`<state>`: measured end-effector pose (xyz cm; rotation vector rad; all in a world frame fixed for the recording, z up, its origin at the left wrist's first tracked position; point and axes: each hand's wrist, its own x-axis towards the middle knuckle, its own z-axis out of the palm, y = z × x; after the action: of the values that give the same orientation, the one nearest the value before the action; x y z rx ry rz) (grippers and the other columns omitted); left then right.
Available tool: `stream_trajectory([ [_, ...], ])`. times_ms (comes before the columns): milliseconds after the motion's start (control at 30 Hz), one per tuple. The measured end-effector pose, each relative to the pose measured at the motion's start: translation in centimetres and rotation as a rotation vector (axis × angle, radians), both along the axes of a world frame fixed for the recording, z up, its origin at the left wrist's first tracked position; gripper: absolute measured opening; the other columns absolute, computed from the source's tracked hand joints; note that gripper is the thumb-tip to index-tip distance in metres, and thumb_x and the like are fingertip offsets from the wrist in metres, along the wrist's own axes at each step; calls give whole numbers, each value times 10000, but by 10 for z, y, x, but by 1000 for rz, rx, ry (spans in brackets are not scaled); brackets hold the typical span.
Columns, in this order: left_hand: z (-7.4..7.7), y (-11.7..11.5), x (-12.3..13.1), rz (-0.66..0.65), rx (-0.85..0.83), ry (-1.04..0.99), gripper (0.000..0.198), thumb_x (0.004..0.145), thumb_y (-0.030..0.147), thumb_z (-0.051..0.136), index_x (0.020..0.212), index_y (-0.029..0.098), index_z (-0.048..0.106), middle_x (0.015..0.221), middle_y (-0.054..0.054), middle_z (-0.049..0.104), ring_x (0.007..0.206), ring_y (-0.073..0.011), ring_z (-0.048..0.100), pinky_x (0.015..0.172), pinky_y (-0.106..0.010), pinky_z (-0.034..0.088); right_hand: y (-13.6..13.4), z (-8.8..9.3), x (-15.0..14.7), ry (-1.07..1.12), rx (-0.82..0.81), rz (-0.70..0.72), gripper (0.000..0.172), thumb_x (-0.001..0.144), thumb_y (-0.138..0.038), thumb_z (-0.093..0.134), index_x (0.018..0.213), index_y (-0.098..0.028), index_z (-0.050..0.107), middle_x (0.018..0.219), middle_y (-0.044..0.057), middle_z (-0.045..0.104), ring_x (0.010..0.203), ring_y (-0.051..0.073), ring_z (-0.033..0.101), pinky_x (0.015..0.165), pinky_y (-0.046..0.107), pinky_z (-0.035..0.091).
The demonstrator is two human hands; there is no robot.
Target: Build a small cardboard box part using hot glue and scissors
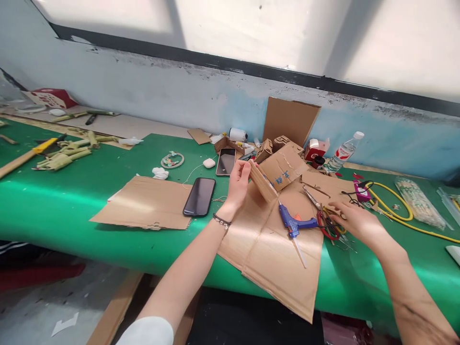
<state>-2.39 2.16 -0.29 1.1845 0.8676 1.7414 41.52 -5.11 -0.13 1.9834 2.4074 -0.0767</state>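
My left hand (237, 184) grips a small cardboard piece (262, 182) by its left end and holds it up above a large brown cardboard sheet (276, 249) that hangs over the table's front edge. My right hand (354, 218) lies palm down, fingers apart, over red-handled scissors (325, 218) and small tools to the right. A blue glue gun (293, 224) with a glue stick lies on the sheet between my hands. A folded cardboard box with blue writing (283, 170) sits just behind the held piece.
The green table (72, 191) carries a flat cardboard sheet (143, 201), two phones (200, 196) (226, 161), a water bottle (343, 152), a yellow cable (398, 211), a bag of sticks (419, 201) and bamboo pieces (68, 153) at the far left. An upright cardboard panel (289, 120) leans on the wall.
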Motion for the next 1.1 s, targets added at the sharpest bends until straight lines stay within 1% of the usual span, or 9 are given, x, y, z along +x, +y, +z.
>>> stream_trajectory([
  [100,-1,0,-1,15,-1,-4,562,968,809,765,1003,274,600,1121,-50,835,1129,-238,790,977,-351,641,-1,2,-2,-5,-98,-84,343,1050,-491,663,1308,-310,798,1222,103,868,955,299,825,697,335,520],
  [200,-1,0,0,23,-4,-4,545,969,791,778,999,274,611,1122,-45,832,1102,-226,777,941,-334,635,0,4,-5,-4,-258,-132,205,1019,-440,744,1133,-299,839,1023,86,870,882,286,818,695,311,485],
  [400,-3,-2,4,-2,-10,13,534,977,783,772,996,272,620,1141,-51,830,1141,-238,776,952,-346,643,8,2,-16,27,-287,-108,157,1004,-319,716,984,-247,854,916,75,860,851,256,811,690,303,446],
  [567,-3,-3,3,9,-6,17,538,983,783,764,999,268,608,1114,-57,833,1137,-237,784,946,-335,637,-2,7,-11,-18,-178,-219,246,1037,-416,648,1080,-257,831,980,120,868,832,307,795,684,336,434],
  [667,-2,-3,2,25,17,18,547,986,789,762,1010,264,611,1114,-55,830,1145,-234,783,942,-326,632,-11,7,-7,4,87,-398,278,1032,-487,653,1130,-272,801,977,122,868,786,321,777,712,371,476],
  [767,-1,-1,0,63,38,16,566,988,805,749,1014,258,611,1121,-56,827,1090,-223,777,925,-322,628,-10,6,-9,264,445,-529,311,1020,-505,659,1166,-262,788,1005,123,874,865,335,801,811,423,554],
  [867,-2,1,-2,135,57,20,578,994,823,727,1008,258,606,1110,-57,825,1071,-225,781,943,-337,626,2,8,-18,719,672,-516,355,967,-518,722,1189,-243,756,1072,133,871,969,314,817,933,444,598],
  [1033,-2,0,-2,197,115,49,548,1024,798,710,1042,255,642,1125,-62,824,1120,-227,785,1040,-359,603,29,21,-50,1432,706,-275,625,784,-484,916,1313,-228,701,1031,76,820,820,239,773,931,465,625],
  [1100,1,-3,-2,229,140,87,551,1039,800,686,1060,250,664,1137,-72,824,1138,-230,778,1053,-361,596,34,27,-65,1619,655,-253,608,804,-494,923,1303,-213,718,987,46,783,775,214,749,892,438,613],
])
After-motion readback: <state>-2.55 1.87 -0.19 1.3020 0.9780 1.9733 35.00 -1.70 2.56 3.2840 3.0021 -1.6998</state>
